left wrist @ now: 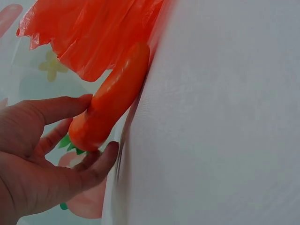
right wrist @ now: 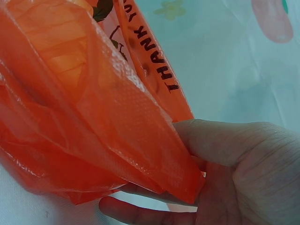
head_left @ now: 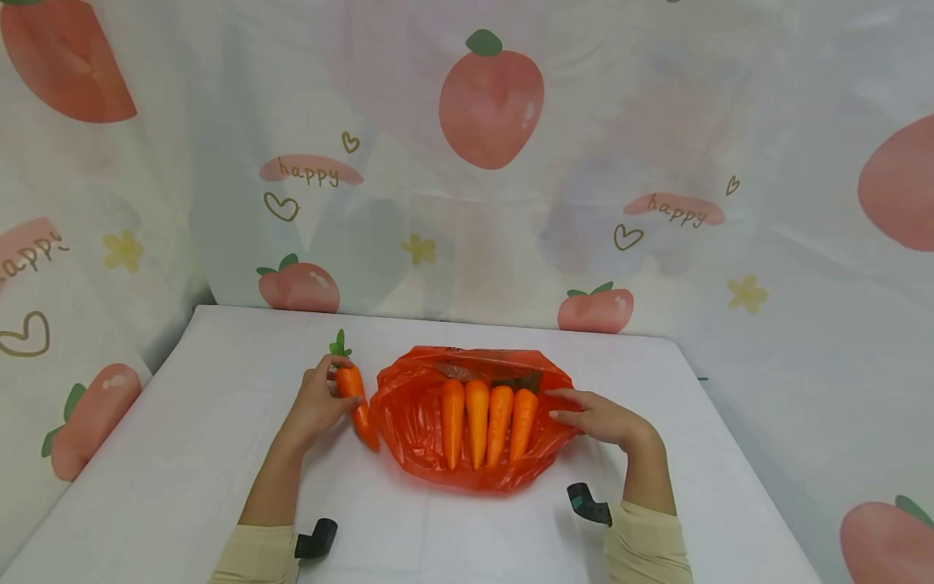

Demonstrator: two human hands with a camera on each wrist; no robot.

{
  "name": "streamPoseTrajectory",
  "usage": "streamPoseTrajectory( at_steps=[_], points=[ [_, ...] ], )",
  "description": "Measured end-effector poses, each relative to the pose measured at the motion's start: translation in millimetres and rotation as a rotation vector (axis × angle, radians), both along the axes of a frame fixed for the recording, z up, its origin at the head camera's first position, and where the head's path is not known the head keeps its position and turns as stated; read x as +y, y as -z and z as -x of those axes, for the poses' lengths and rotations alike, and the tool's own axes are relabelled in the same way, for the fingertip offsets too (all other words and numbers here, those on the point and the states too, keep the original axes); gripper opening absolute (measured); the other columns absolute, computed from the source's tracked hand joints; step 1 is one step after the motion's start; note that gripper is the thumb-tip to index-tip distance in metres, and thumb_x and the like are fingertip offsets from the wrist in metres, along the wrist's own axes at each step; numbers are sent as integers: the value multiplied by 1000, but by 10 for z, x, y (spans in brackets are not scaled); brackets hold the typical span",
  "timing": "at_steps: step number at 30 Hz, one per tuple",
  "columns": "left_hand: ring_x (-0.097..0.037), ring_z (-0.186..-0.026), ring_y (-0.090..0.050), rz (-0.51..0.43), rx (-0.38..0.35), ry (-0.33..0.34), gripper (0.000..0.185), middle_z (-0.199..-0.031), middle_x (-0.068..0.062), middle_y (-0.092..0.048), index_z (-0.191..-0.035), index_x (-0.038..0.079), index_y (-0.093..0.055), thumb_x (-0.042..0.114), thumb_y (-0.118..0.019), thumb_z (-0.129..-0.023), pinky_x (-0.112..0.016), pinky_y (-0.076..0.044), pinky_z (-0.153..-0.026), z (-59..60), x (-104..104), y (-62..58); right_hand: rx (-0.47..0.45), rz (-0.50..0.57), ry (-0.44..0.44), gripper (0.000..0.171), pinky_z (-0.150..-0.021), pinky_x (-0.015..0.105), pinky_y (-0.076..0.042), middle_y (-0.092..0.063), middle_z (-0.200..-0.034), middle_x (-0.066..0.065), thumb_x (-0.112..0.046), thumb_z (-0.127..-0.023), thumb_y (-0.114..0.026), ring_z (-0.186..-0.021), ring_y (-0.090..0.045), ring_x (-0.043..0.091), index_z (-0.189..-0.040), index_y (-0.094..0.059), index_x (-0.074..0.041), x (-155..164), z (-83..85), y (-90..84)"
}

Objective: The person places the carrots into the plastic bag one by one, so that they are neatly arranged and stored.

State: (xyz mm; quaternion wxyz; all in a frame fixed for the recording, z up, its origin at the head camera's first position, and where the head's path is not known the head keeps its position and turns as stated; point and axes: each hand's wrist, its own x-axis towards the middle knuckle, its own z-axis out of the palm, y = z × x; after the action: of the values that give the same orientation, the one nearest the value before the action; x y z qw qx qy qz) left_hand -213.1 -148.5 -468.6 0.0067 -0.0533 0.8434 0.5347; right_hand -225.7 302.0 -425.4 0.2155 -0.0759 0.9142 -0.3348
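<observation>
A red plastic bag (head_left: 409, 438) lies on the table with its mouth spread, and several orange carrots (head_left: 477, 422) rest side by side inside it. Left of the bag is another carrot (head_left: 352, 385) with a green leafy top, its tip pointing toward the near side. My left hand (head_left: 321, 400) holds this carrot near its leafy end, thumb on one side and fingers on the other (left wrist: 115, 101). On the bag's right side, my right hand (right wrist: 234, 164) pinches the bag's edge (right wrist: 173, 173) between thumb and fingers. Black print shows on the bag's far side.
A white cloth covers the table (head_left: 182, 454). Behind and beside it hangs a curtain (head_left: 496, 251) printed with fruit. Black angled pieces (head_left: 317, 539) stick out by both wrists.
</observation>
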Motion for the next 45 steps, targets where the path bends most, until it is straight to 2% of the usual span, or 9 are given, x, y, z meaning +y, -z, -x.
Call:
streamPoseTrajectory(
  at_steps=[4, 7, 11, 16, 23, 27, 37, 41, 45],
  points=[
    [-46, -118, -56, -23, 8, -33, 56, -139, -27, -34, -141, 9, -45, -2, -72, -93, -49, -57, -92, -9, -16, -38, 4, -8, 2, 58, -104, 71, -38, -46, -152, 22, -43, -100, -65, -138, -37, 48, -151, -55, -16, 15, -3, -23],
    [-45, -119, -56, -42, 2, -30, 56, -142, -27, -33, -142, 10, -45, -2, -71, -94, -50, -56, -94, -19, -31, -85, 3, -11, 8, 58, -104, 71, -38, -46, -151, 22, -43, -100, -65, -138, -37, 48, -151, -55, -16, 23, -10, -33],
    [-44, -123, -54, -61, -2, -6, 55, -144, -25, -32, -144, 13, -45, 2, -70, -96, -50, -55, -95, -35, -49, -180, 3, -5, 2, 56, -104, 70, -39, -48, -150, 20, -40, -101, -64, -137, -39, 46, -151, -55, -16, 22, -6, -38],
    [-45, -126, -50, -78, 40, 43, 55, -146, -25, -33, -146, 13, -46, 5, -69, -96, -49, -56, -93, -81, -89, -328, 9, 12, -4, 55, -104, 68, -41, -49, -149, 19, -38, -101, -65, -136, -42, 44, -150, -56, -16, 0, 20, -39],
    [-44, -127, -46, -37, 66, 90, 56, -148, -23, -35, -148, 13, -44, 11, -68, -98, -50, -55, -92, -209, -178, -549, 1, 8, 4, 55, -104, 70, -39, -49, -150, 19, -39, -101, -65, -137, -41, 44, -150, -56, -16, -26, 11, -11],
    [-43, -127, -46, 2, 77, 122, 56, -146, -22, -36, -148, 15, -45, 14, -70, -98, -49, -57, -89, -276, -198, -635, -10, 11, 17, 56, -104, 70, -38, -49, -149, 19, -39, -101, -64, -137, -40, 44, -150, -55, -15, -17, -16, -2],
    [-48, -124, -49, 61, 94, 192, 54, -140, -24, -38, -144, 16, -49, 9, -73, -96, -45, -61, -81, -472, -140, -668, -4, -1, 29, 56, -104, 71, -38, -49, -149, 20, -40, -101, -64, -137, -39, 45, -150, -55, -15, 15, -34, -2],
    [-46, -122, -51, 58, 81, 217, 54, -141, -23, -39, -141, 18, -52, 9, -75, -94, -43, -61, -79, -569, -77, -648, -9, 2, 39, 57, -103, 71, -39, -48, -150, 20, -41, -100, -66, -138, -38, 46, -150, -55, -16, 23, -39, 0],
    [-41, -119, -54, 43, 92, 264, 52, -140, -20, -42, -138, 19, -55, 11, -79, -93, -41, -61, -83, -675, -30, -654, -3, 6, 36, 56, -103, 70, -40, -50, -149, 19, -39, -100, -65, -135, -42, 43, -150, -56, -16, 16, -38, -6]
  ],
)
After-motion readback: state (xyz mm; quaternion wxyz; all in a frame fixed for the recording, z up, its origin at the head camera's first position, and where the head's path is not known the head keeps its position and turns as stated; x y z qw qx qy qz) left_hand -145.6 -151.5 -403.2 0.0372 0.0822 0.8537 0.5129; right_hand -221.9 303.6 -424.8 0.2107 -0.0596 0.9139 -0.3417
